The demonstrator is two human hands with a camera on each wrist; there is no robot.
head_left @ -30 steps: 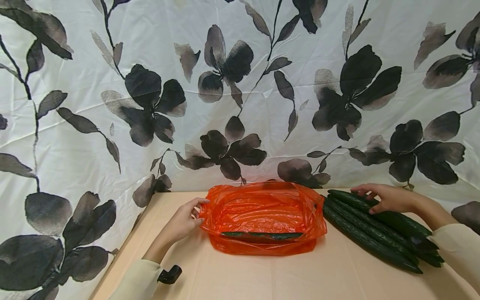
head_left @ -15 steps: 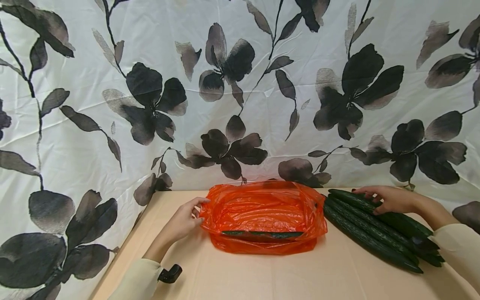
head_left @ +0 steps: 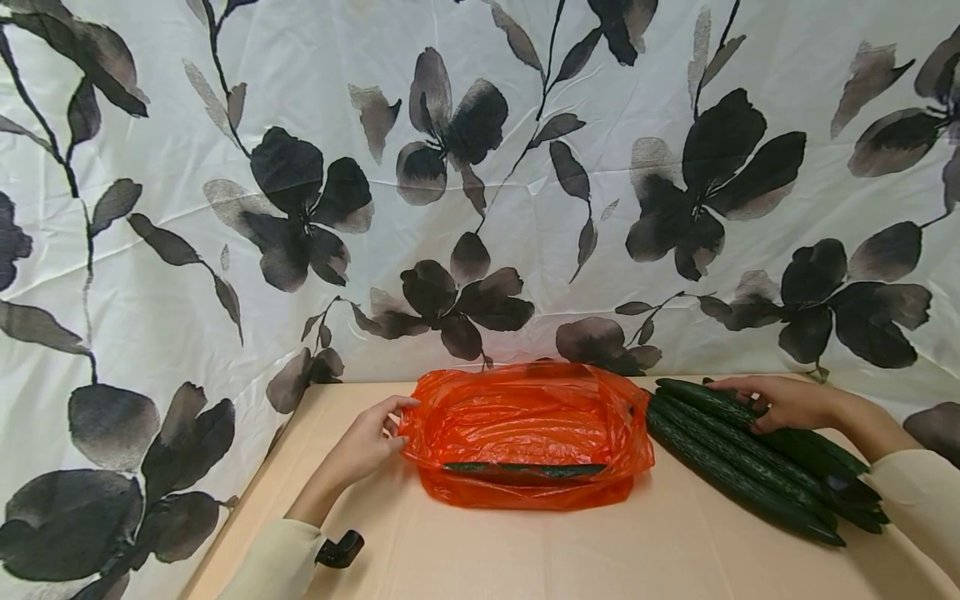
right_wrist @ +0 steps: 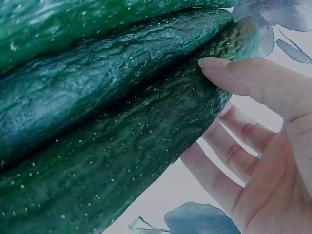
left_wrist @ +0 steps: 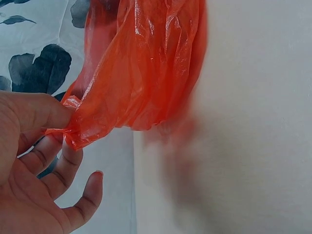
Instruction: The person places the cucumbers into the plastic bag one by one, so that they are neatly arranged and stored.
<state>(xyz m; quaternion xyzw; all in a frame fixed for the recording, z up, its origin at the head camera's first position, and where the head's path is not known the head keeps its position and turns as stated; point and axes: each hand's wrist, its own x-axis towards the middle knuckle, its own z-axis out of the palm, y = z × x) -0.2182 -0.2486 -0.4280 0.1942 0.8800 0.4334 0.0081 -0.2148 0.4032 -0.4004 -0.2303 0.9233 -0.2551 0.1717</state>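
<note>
Two hands work apart: left hand (head_left: 365, 443) pinches the orange plastic bag (head_left: 528, 433) rim, while right hand (head_left: 780, 402) fingers curl around the rearmost cucumber (head_left: 757, 421), lying diagonally rightward.

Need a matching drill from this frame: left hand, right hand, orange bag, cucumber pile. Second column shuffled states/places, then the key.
Column one:
1 left hand
2 right hand
3 orange bag
4 cucumber pile

Column two:
A lies on the table right of the bag
B pinches the bag's left edge
C sits open at mid-table with one cucumber inside
D curls round the rearmost cucumber

Pairs: 1-B, 2-D, 3-C, 4-A
</note>
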